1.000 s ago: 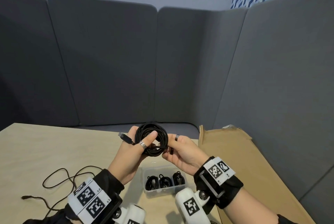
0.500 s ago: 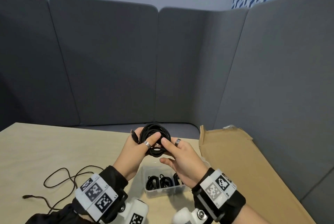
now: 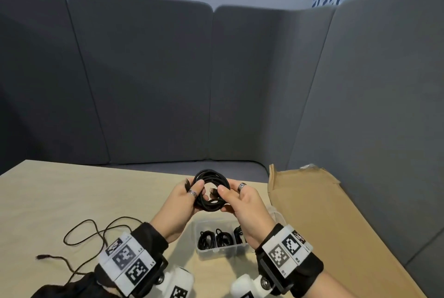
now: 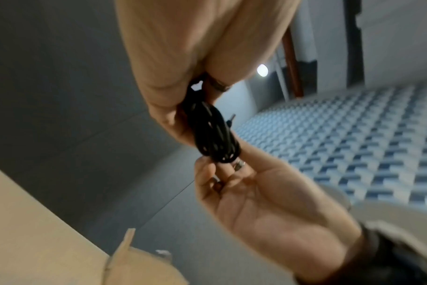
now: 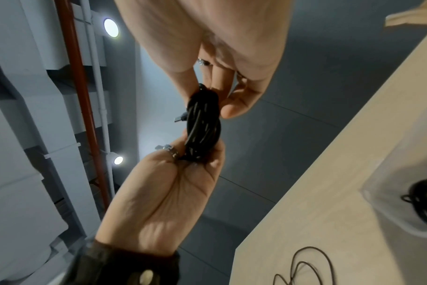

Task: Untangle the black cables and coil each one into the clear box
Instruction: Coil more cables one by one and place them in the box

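Note:
I hold a coiled black cable [image 3: 209, 178] upright between both hands, above the clear box [image 3: 217, 250]. My left hand [image 3: 195, 192] grips its left side, thumb through the loop, and one plug [image 3: 186, 184] sticks out past the fingers. The right side is pinched by my right hand [image 3: 225, 198], whose thumb lies by a second plug [image 3: 212, 192] in the coil's middle. The left wrist view shows the coil [image 4: 213, 135] edge-on; so does the right wrist view [image 5: 202, 123]. The box holds three coiled cables [image 3: 217, 237]. A loose black cable [image 3: 96, 232] lies on the table at left.
The wooden table [image 3: 72, 196] is backed by grey padded panels [image 3: 144, 81]. A flattened cardboard sheet [image 3: 317, 213] lies along the table's right side, next to the box. The box [image 5: 402, 204] also shows in the right wrist view.
Both hands have come down and a little nearer to me with the coil. My right hand went from stretched fingers to a pinch on the coil's right side.

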A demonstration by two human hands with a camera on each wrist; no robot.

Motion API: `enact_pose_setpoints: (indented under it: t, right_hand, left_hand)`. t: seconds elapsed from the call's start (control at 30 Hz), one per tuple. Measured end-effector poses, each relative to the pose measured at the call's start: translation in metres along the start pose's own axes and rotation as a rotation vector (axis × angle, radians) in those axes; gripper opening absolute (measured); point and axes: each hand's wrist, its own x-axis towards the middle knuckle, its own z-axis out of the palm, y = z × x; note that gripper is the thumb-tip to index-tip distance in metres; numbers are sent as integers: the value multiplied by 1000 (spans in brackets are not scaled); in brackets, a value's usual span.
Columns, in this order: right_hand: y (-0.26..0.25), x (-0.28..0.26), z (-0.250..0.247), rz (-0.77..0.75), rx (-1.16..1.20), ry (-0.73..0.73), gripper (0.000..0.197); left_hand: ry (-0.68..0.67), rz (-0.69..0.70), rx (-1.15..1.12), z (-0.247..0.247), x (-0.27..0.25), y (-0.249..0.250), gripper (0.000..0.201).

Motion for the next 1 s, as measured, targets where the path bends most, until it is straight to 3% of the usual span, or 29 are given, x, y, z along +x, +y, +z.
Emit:
enact_pose_setpoints:
  t: [0.1,0.17,0.23,0.3,0.4,0.47,0.6,0.8,1.0]
  right_hand:
    - [5,0,0,26,-6,24,16]
    - [12,2,-5,60,-17,65,21]
    - [20,2,-11,87,-87,101,21]
    - [29,1,-17,109,-139,128,19]
    - [41,-3,-24,141,-124,146,14]
    - [48,-5,-28,153,-109,153,11]
    - [65,-9,-33,138,-231,139,18]
    - [64,-23,-50,52,-398,39,40]
    - [75,-11,-78,204,-73,-56,28]
  left_hand:
    - [96,157,348,2,0,-12,25]
    - [31,151,435,1,2,-20,39]
    - [-84,50,336,-1,2,-26,61]
    - [-198,-89,94,1,-1,-32,79]
    - [-210,-238,-225,10,-3,-42,52]
    - [-120,-227,-163,18,1,-54,35]
    - [72,-170,97,32,14,-77,38]
    - [19,-156,260,42,32,-93,34]
    - [-61,-283,124,50,41,-96,37]
